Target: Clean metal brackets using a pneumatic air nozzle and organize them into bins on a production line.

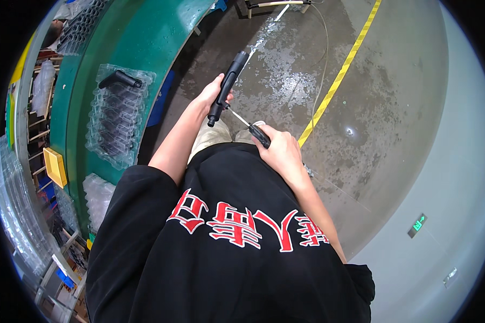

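My left hand (209, 96) is closed around a black tube-shaped part (232, 78), held at a slant in front of my body. A small stub juts from its side near the lower end. My right hand (281, 152) grips a screwdriver (260, 136) by its dark handle. The thin metal shaft points up and left, and its tip meets or nearly meets the side stub; contact is too small to tell. On the green bench to my left, a similar black bent part (120, 79) lies on a clear moulded plastic tray (98, 126).
The green bench (132, 32) curves along my left. Beyond it are a yellow bin (55, 167) and stacked clear trays (17, 207). A yellow-black line (339, 81) crosses the worn floor. A pale wall (442, 177) stands right; a tube-framed stand (277, 4) is ahead.
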`<action>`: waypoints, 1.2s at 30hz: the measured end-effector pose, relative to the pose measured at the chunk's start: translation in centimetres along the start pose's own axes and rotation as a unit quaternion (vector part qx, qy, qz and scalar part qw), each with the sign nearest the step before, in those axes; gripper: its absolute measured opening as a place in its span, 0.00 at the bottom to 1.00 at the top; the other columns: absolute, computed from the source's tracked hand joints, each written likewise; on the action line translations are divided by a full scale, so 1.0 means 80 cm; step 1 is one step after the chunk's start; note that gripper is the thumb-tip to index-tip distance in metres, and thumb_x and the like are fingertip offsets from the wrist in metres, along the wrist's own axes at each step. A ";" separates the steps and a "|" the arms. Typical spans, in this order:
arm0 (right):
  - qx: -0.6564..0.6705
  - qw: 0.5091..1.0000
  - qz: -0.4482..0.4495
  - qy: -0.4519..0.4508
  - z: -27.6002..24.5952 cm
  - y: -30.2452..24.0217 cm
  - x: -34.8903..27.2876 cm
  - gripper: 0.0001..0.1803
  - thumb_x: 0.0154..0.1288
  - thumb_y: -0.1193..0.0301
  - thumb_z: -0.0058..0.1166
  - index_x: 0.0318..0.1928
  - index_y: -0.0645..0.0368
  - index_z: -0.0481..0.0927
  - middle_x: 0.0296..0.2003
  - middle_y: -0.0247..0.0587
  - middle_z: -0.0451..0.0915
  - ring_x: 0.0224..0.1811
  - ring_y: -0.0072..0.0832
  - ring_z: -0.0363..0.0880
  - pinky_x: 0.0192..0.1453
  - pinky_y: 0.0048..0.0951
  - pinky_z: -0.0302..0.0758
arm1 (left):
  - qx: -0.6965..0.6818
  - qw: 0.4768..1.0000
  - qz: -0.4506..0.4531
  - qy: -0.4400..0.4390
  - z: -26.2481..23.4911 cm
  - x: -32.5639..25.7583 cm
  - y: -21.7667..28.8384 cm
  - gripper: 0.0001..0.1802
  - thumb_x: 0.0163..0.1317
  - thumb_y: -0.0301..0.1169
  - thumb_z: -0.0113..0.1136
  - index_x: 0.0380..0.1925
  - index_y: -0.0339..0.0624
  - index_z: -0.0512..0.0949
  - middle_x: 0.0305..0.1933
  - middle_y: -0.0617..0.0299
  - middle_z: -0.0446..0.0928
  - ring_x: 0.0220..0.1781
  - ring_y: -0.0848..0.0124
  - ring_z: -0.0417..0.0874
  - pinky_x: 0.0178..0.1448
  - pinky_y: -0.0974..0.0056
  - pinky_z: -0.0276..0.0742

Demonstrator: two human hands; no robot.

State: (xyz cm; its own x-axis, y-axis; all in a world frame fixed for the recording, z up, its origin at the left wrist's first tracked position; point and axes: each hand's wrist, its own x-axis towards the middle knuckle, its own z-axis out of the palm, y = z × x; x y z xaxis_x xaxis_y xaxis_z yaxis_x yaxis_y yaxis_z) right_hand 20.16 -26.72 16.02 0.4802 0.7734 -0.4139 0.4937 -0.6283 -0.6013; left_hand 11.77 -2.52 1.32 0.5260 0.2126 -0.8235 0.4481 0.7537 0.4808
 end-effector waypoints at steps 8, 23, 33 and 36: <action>0.008 1.000 -0.012 0.019 0.001 -0.001 0.007 0.09 0.58 0.67 0.58 0.39 0.53 0.81 0.25 0.47 0.83 0.28 0.50 0.81 0.33 0.45 0.75 | 0.026 0.999 0.005 0.019 0.011 -0.021 0.005 0.32 0.72 0.61 0.35 0.30 0.44 0.72 0.19 0.64 0.74 0.11 0.74 0.70 0.14 0.71 0.65; -0.007 0.998 0.022 0.056 0.004 0.014 0.039 0.11 0.59 0.65 0.59 0.41 0.52 0.81 0.26 0.45 0.84 0.29 0.51 0.82 0.34 0.44 0.76 | 0.035 0.999 -0.009 0.025 0.020 -0.027 0.011 0.33 0.71 0.63 0.32 0.30 0.46 0.71 0.19 0.66 0.73 0.10 0.77 0.68 0.12 0.72 0.64; -0.015 0.996 0.035 0.075 0.005 0.020 0.043 0.11 0.59 0.64 0.59 0.42 0.52 0.81 0.26 0.44 0.84 0.29 0.50 0.82 0.34 0.44 0.76 | -0.005 1.000 -0.021 0.016 0.010 -0.021 0.006 0.32 0.72 0.62 0.31 0.30 0.47 0.71 0.18 0.67 0.72 0.11 0.77 0.68 0.12 0.72 0.64; -0.012 0.996 0.042 0.073 0.006 0.019 0.044 0.11 0.60 0.64 0.59 0.42 0.52 0.81 0.26 0.44 0.84 0.29 0.50 0.82 0.34 0.44 0.76 | 0.004 1.000 -0.019 0.022 0.014 -0.026 0.010 0.32 0.72 0.62 0.31 0.29 0.47 0.71 0.18 0.67 0.72 0.11 0.77 0.68 0.12 0.72 0.64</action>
State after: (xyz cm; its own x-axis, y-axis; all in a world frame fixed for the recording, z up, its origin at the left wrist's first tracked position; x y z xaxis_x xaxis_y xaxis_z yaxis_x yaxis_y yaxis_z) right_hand 22.24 -24.91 13.34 0.6206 0.6983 -0.3568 0.4634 -0.6936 -0.5515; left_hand 11.81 -3.05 3.73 0.4753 0.2111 -0.8541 0.4729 0.7573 0.4504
